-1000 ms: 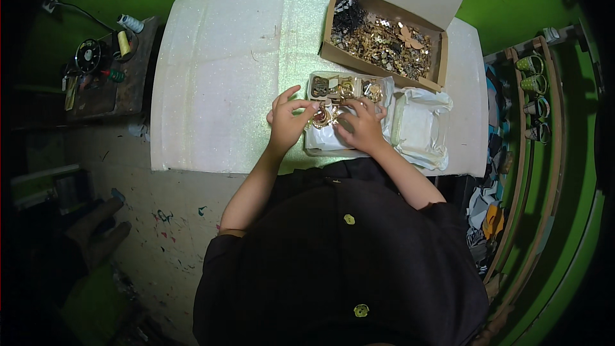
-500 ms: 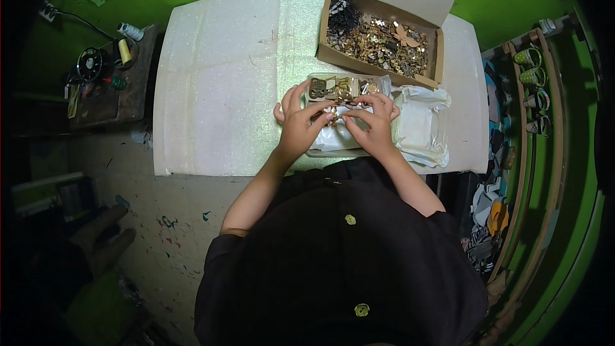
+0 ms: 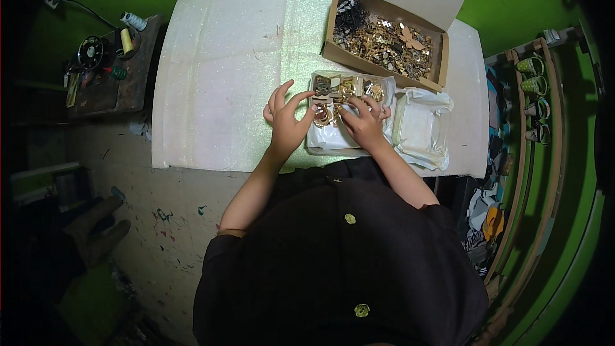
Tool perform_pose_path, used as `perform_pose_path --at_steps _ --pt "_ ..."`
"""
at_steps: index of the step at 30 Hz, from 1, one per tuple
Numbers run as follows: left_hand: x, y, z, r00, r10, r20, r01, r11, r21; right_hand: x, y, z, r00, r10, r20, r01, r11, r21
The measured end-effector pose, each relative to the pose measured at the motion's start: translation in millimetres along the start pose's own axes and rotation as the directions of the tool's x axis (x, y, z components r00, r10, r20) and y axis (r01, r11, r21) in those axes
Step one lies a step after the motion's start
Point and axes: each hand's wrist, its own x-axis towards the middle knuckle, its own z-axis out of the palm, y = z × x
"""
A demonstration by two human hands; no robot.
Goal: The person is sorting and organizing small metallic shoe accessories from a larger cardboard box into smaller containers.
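On the left we see the left hand (image 3: 288, 127), thumb and forefinger parted, holding nothing. Just right of its thumb tip lies the round reddish gold-rimmed ornament (image 3: 321, 115), inside a pale tray (image 3: 333, 152). Next, the right hand (image 3: 366, 127) curls over the tray's gold pieces; we cannot tell whether it grips one. Beyond, right, sits a cardboard box (image 3: 378, 73).

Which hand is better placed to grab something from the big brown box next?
Probably the right hand: the brown box is ahead and to the right, so that hand looks nearer. The left hand is farther off, its fingertips by the round reddish piece in the tray.
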Motion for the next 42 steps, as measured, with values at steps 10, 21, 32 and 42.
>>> perform_pose_path --at_steps 10,21,32,42 --pt "2.5 -0.8 -2.0 1.000 0.009 -0.020 -0.008 1.000 0.023 0.5 -2.2 -7.5 0.991 0.027 0.131 -0.051 0.982 0.183" --pt "1.2 -6.5 -0.8 0.999 0.014 -0.036 -0.015 1.000 -0.028 -5.0 -6.5 1.6 0.956 0.032 0.290 -0.106 0.964 0.243" --pt "0.4 -7.8 -0.1 0.999 -0.015 -0.034 0.013 0.999 -0.041 4.3 -21.4 -12.8 0.817 0.313 0.484 -0.344 0.939 -0.028" --pt "0.1 -4.6 -1.6 1.000 -0.009 -0.026 0.009 1.000 -0.012 3.8 -20.5 -5.6 0.746 0.324 0.582 -0.368 0.929 -0.045"
